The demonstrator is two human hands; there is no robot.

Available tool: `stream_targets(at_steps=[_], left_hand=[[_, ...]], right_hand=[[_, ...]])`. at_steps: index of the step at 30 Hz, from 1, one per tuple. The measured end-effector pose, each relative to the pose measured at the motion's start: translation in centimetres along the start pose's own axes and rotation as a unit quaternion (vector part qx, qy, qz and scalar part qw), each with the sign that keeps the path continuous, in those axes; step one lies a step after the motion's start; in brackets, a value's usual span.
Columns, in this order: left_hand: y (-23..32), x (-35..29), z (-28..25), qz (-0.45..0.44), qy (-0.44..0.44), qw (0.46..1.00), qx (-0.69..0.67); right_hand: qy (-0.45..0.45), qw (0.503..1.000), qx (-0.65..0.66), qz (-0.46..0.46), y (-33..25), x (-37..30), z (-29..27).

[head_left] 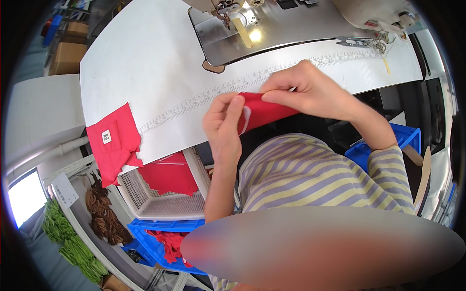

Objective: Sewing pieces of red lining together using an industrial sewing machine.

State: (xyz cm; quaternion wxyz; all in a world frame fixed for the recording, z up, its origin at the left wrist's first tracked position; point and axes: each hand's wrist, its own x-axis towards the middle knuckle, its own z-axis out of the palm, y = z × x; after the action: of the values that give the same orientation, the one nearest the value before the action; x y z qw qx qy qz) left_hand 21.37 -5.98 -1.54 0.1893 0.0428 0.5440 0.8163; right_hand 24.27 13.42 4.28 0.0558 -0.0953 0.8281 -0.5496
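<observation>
A piece of red fabric (268, 113) is stretched between my two hands, just off the front edge of the white table. My left hand (224, 123) pinches its upper left corner between thumb and fingers. A small whitish strip or patch (246, 118) shows on the fabric beside that thumb. My right hand (303, 87) pinches the top edge farther right, with the thumb and bent index finger pressed together. Part of the fabric's lower side merges with the dark area near my lap.
A sewing machine bed (276, 29) is at the back, with metal snips (353, 42) to its right. A ruler strip (208, 95) crosses the table (141, 63). Red labelled fabric (114, 140) overhangs the left edge. Below stand a white basket (167, 207) and blue crate (150, 242).
</observation>
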Motion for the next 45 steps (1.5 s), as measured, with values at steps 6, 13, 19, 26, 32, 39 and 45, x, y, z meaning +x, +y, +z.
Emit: stream_targets(at_steps=[6,13,19,26,32,39,45], left_hand=[[7.5,-0.8,-2.7,0.160,0.149,0.910,0.351],[9.5,10.6,-2.5,0.322,-0.183,0.674,0.639],[3.5,17.5,-1.4,0.239,-0.291,0.783,0.495],[3.8,18.6,0.1,0.067,-0.229,0.837,0.493],[4.3,19.0,-0.1,-0.015,-0.222,0.841,0.493],[4.8,19.3,0.1,-0.037,-0.225,0.846,0.481],[4.5,19.8,0.1,-0.034,-0.226,0.848,0.477]], right_hand=[[0.063,0.967,-0.056,-0.240,-1.1,4.6,6.7],[0.168,0.896,-0.247,-0.327,4.0,7.1,5.2],[0.156,0.819,-0.436,-0.340,7.9,7.9,0.4],[0.194,0.776,-0.500,-0.333,8.8,7.9,-0.7],[0.217,0.780,-0.507,-0.296,8.9,7.7,-0.3],[0.216,0.781,-0.514,-0.281,8.7,7.8,-0.3],[0.207,0.788,-0.517,-0.261,8.4,7.8,-0.2]])
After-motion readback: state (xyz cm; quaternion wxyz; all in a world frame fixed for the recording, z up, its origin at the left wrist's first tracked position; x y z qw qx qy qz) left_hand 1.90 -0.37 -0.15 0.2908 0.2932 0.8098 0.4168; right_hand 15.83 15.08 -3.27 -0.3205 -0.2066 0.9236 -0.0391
